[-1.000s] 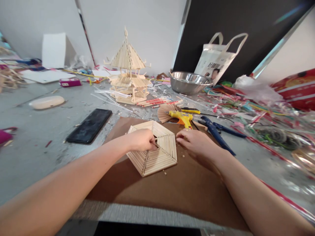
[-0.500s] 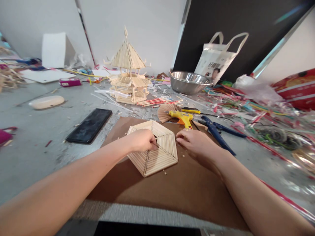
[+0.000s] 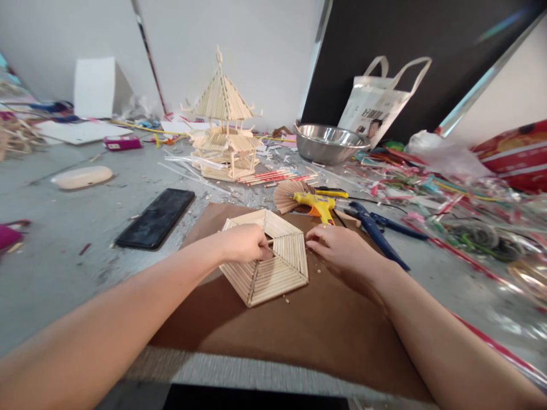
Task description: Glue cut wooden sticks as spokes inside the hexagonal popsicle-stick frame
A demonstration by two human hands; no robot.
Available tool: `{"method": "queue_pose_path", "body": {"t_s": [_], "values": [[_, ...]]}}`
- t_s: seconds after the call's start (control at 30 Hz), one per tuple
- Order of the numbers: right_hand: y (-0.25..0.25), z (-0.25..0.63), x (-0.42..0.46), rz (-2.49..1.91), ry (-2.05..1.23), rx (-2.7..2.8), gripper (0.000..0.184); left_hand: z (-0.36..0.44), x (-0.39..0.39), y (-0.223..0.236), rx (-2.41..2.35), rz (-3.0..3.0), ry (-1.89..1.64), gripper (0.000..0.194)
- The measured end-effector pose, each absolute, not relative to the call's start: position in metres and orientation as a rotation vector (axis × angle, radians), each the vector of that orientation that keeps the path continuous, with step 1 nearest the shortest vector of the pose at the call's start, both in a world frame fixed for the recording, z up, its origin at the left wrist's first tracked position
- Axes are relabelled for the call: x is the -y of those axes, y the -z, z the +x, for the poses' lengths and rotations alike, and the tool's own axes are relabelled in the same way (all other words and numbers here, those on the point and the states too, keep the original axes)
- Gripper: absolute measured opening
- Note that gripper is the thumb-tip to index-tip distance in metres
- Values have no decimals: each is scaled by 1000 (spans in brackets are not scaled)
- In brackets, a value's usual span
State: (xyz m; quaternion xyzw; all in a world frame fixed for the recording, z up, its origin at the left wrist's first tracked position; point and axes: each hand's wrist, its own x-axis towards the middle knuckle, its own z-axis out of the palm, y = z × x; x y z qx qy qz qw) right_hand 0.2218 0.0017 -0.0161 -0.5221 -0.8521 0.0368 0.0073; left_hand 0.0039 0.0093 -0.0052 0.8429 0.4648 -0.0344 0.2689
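A six-sided panel of pale wooden sticks (image 3: 277,279), with ribs running out from a small central opening, lies on a brown board (image 3: 294,336). My left hand (image 3: 248,242) reaches over its left side, fingers closed in a pinch on the panel at the opening's edge. The fingertips are partly hidden. Just off the panel's right edge rests my right hand (image 3: 339,245), its fingers curled and drawn together; what they hold, if anything, is hidden. Behind that hand lies a yellow glue gun (image 3: 316,202).
A stick-built pagoda (image 3: 224,119) stands at the back, near a steel bowl (image 3: 329,142). Left of the board is a black phone (image 3: 156,219). Blue-handled pliers (image 3: 376,228), a yellow cutter knife (image 3: 333,192) and a paper fan (image 3: 284,196) sit behind the right hand; scraps cover the right side.
The stick panel has turned very slightly, its near corner moving a little left, with my left hand still on it. My right hand has barely moved.
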Motion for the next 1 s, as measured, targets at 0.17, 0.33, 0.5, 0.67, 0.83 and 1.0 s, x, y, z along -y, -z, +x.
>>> {"method": "queue_pose_path", "body": {"t_s": [0.17,0.33,0.5,0.67,0.83,1.0], "values": [[17,223,-3,-1632,-127,2662,25,1,-11,0,-1225,2229,115,30],[16,222,-1,-1621,-93,2683,25,-6,-16,0,-1224,2189,23,32],[12,223,-1,-1642,-77,2643,26,-4,-16,1,-1203,2221,75,32],[-1,241,-8,-1947,153,2322,29,2,-11,2,-1164,2234,121,28],[-9,279,-20,-2403,300,1760,33,3,-10,5,-1183,2216,117,27],[-5,307,-28,-2676,157,1588,49,2,-10,4,-1200,2176,90,23]]}}
